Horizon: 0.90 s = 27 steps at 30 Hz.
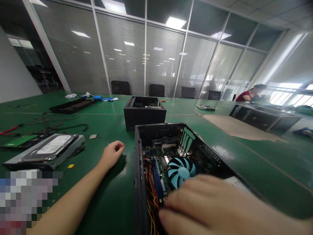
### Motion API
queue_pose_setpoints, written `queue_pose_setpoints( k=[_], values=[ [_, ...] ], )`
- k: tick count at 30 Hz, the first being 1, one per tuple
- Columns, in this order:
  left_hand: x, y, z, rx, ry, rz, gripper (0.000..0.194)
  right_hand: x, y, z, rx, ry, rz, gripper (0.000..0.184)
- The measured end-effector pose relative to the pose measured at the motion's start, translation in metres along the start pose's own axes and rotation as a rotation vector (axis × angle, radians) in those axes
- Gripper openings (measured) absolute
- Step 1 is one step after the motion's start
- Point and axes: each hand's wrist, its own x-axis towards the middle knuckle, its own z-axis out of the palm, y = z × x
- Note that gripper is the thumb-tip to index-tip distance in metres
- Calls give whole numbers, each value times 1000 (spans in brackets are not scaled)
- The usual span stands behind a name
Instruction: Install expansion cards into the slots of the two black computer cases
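Note:
An open black computer case lies in front of me, its inside showing. Within it are a cooling fan with light blue blades, blue memory slots and a bundle of red and yellow cables. My right hand is over the near part of the case, beside the fan; motion smears it and its fingertips are hidden. To the left of the case, my left hand is just above the green table, fingers curled and closed. Whatever it may hold is hidden.
A second black case stands behind the open one. On the left lie a hard drive, loose cables and a small yellow piece. Cardboard and another case are at right, near a person.

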Motion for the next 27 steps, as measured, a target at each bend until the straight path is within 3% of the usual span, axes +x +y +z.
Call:
queue_pose_setpoints(
  k=[2,4,6,9,11,13,16,21,27],
  values=[
    [-3,5,-1,28,-8,20,18,30,30,-34,-52,-53,92,28],
    [-7,13,-3,65,-31,58,17,61,68,-46,-145,-99,205,36],
    [-11,21,-5,92,-58,103,16,86,107,-32,-266,-233,293,38],
    [-14,28,-8,110,-71,145,16,107,156,14,-417,-451,367,36],
    [-14,29,-9,114,-70,150,16,109,176,41,-459,-474,392,31],
    [-13,29,-8,108,-84,149,15,107,186,58,-457,-427,416,27],
    [-12,29,-5,82,-126,150,13,102,190,66,-456,-374,477,24],
    [-11,32,-2,57,-163,151,13,100,188,74,-410,-508,522,25],
    [-13,38,-4,47,-201,124,14,107,191,88,-434,-535,417,24]
  ],
)
